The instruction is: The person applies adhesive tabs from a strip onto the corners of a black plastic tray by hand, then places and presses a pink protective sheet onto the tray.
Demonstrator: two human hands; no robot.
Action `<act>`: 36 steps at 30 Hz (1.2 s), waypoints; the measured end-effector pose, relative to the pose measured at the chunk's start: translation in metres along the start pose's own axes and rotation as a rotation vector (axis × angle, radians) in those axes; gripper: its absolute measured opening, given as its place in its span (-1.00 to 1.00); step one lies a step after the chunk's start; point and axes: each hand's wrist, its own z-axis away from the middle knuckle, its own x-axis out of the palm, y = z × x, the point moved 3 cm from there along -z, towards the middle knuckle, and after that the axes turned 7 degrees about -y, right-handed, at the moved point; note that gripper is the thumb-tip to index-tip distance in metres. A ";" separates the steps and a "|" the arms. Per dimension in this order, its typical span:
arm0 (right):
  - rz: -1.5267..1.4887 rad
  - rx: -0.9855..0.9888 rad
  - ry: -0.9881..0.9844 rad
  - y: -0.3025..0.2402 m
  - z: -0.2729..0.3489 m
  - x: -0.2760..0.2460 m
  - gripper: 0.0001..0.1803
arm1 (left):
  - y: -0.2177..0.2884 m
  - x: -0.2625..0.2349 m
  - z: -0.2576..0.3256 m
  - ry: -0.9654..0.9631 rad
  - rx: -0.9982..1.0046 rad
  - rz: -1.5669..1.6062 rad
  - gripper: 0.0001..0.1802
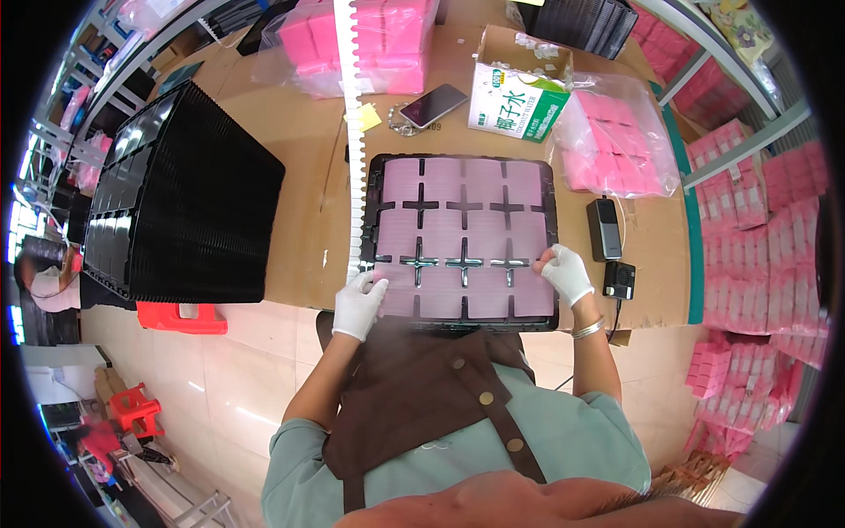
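A black compartment tray [377,231] lies in front of me, with pink, ridged sheet-like pieces [440,180] covering its cells and black cross-shaped dividers showing between them. My left hand [359,305], in a white glove with bare fingertips, is at the tray's near left edge. Its fingers are curled together; what they grip, if anything, is hidden. On the right edge rests my right hand [568,275], gloved the same way. Its fingertips are pinched at the rim, and I cannot make out anything between them. A white toothed strip [352,132] runs down to just above my left hand.
A tall stack of black trays [189,202] stands left. Behind are pink bundles in plastic [361,48], a phone [434,106] and an open carton [515,92]. Right lie a bagged pink bundle [616,145], a black device [604,229] and a corded box [620,281].
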 end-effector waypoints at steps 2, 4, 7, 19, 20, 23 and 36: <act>0.001 -0.007 0.006 0.001 0.000 0.001 -0.81 | 0.000 0.000 0.000 0.010 0.001 -0.052 -0.64; 0.055 -0.015 -0.010 0.003 0.000 0.003 -0.81 | 0.002 -0.001 0.001 0.021 0.005 -0.096 -0.63; 0.102 -0.015 -0.008 -0.003 0.002 0.004 -0.80 | -0.003 -0.006 0.001 0.044 0.014 -0.159 -0.62; 0.415 -0.297 0.359 -0.044 -0.008 -0.013 -0.58 | 0.065 -0.002 -0.007 0.203 0.469 -0.593 -0.55; 0.543 -0.518 0.382 -0.061 -0.013 -0.007 -0.54 | 0.071 0.012 -0.019 0.146 0.574 -0.632 -0.55; 0.693 -0.586 0.178 -0.102 -0.039 0.030 -0.44 | 0.080 0.059 -0.068 0.027 0.691 -0.936 -0.45; 0.918 -0.168 0.138 -0.077 -0.078 0.040 -0.03 | 0.083 0.046 -0.128 -0.153 0.887 -1.217 -0.34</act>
